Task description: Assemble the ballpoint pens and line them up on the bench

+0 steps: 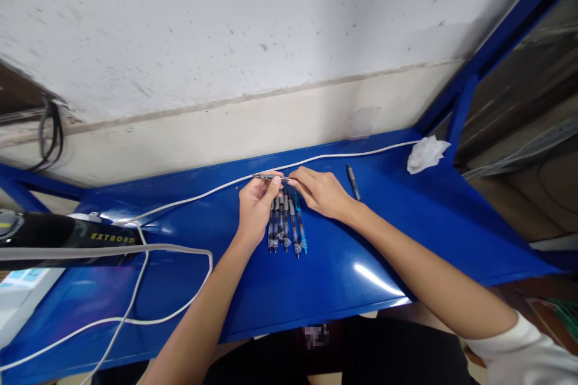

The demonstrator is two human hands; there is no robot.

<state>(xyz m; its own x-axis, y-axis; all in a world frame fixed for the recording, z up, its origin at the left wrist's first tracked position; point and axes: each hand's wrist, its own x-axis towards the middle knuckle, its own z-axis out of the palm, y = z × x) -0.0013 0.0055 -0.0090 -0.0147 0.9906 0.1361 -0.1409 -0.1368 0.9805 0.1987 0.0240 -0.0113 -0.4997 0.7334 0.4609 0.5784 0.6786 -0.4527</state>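
My left hand (258,203) is closed on a slim grey pen part (266,177), held level between thumb and fingers. My right hand (321,191) pinches the thin tip at the right end of that piece. Under and just in front of both hands, several black and grey pens (282,225) lie side by side, their far ends partly hidden by my left hand. A blue pen (300,225) lies at the right of this row. Farther right, a single dark pen (354,182) rests apart on the blue table.
The blue table (343,277) meets a pale wall behind. A white cable (198,197) crosses its back and loops at the left, near a black object marked EXTRORD (67,239) and a white box (27,295). Crumpled white tissue (425,154) sits at the back right.
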